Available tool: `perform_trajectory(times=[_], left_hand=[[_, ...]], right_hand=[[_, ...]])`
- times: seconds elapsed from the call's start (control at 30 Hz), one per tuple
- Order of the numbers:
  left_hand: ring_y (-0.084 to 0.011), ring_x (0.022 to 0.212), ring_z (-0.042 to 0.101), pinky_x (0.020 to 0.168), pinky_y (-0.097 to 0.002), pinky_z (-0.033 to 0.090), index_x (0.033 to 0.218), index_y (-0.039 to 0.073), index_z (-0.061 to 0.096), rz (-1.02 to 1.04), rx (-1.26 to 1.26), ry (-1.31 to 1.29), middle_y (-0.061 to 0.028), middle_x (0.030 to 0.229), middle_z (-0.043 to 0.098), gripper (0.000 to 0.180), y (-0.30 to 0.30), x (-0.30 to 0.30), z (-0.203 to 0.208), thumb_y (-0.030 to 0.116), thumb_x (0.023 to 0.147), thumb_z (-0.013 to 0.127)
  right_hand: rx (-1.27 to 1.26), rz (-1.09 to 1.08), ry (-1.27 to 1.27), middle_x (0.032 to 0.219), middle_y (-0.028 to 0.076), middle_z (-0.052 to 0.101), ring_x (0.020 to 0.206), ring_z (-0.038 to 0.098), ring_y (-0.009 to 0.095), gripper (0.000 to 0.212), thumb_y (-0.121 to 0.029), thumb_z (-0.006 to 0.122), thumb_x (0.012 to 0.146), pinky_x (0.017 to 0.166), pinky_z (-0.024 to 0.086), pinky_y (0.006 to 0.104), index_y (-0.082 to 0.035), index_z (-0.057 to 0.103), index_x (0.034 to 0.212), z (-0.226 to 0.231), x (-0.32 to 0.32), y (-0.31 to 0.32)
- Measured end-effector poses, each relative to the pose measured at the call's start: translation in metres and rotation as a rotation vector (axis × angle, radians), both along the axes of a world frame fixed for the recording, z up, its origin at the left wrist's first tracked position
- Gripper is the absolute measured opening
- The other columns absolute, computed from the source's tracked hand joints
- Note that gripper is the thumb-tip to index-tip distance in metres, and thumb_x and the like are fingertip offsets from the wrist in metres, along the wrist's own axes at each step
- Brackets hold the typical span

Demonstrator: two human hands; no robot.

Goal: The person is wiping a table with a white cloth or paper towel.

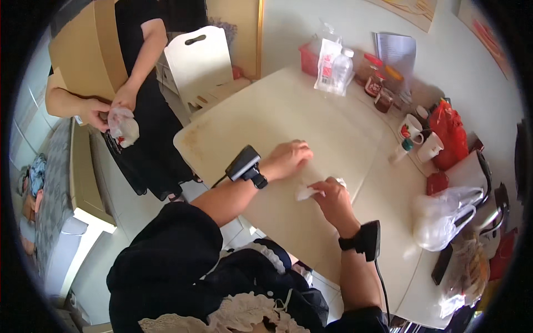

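Observation:
My right hand point(333, 201) is closed on a crumpled white tissue point(305, 192), held low over the pale table point(266, 111). Part of the tissue sticks out to the left of the fingers, and a bit of white shows at the knuckles. Just to the left and farther out, my left hand point(287, 160) rests at the tabletop with its fingers curled in. Whatever it may hold is hidden under the fingers. The two hands are apart. Each wrist wears a black strap with a dark box-shaped device.
Along the wall stand a clear bottle point(342, 69), jars point(384, 100), mugs point(429, 147) and a red bag point(448, 133). A white plastic bag point(441, 219) lies at the right. Beyond the left table edge, another person holds a plastic bag point(123, 126) near a white chair point(200, 61).

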State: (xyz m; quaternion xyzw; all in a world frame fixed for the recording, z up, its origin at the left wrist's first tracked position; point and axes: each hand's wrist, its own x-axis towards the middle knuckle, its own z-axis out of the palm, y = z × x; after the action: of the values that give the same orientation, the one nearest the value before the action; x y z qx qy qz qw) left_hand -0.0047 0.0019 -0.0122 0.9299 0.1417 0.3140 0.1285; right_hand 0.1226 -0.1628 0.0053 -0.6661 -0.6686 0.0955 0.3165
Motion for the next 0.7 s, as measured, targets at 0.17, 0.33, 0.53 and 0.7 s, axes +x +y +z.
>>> perform_trajectory(times=[0.17,0.33,0.53,0.7], left_hand=[[-0.0287,0.089,0.059,0.075,-0.0406,0.049,0.087,0.008,0.063,-0.019,0.028,0.0,-0.0081,0.089,0.061,0.013,-0.012,0.002,0.003,0.008,0.076,0.055],[-0.03,0.091,0.059,0.08,-0.0386,0.048,0.091,0.005,0.063,0.019,0.079,0.343,-0.0107,0.096,0.062,0.018,-0.011,-0.001,0.016,0.008,0.075,0.055],[-0.0357,0.096,0.057,0.083,-0.0414,0.047,0.109,-0.002,0.053,0.0,-0.075,0.14,-0.0195,0.104,0.058,0.028,-0.076,-0.017,0.02,0.008,0.083,0.052],[-0.0391,0.095,0.057,0.081,-0.0418,0.048,0.125,-0.004,0.038,0.052,-0.12,0.041,-0.0211,0.107,0.056,0.056,-0.109,-0.016,0.013,0.008,0.076,0.063]], right_hand=[[-0.048,-0.031,-0.034,0.085,0.012,0.059,0.079,0.059,0.031,0.016,-0.009,0.064,0.075,0.07,0.047,0.0393,-0.011,0.068,0.091,0.003,-0.001,-0.006],[-0.021,0.033,-0.128,0.087,0.015,0.059,0.083,0.059,0.032,0.022,-0.017,0.066,0.075,0.072,0.048,0.0403,-0.01,0.067,0.096,0.0,0.001,-0.003],[-0.033,0.144,-0.154,0.092,0.018,0.06,0.086,0.058,0.035,0.032,-0.017,0.064,0.074,0.076,0.047,0.0421,-0.006,0.064,0.105,0.004,0.016,0.0],[-0.137,0.172,-0.025,0.09,0.017,0.063,0.085,0.061,0.031,0.027,-0.011,0.061,0.072,0.073,0.049,0.0385,-0.003,0.063,0.098,0.016,0.019,0.0]])
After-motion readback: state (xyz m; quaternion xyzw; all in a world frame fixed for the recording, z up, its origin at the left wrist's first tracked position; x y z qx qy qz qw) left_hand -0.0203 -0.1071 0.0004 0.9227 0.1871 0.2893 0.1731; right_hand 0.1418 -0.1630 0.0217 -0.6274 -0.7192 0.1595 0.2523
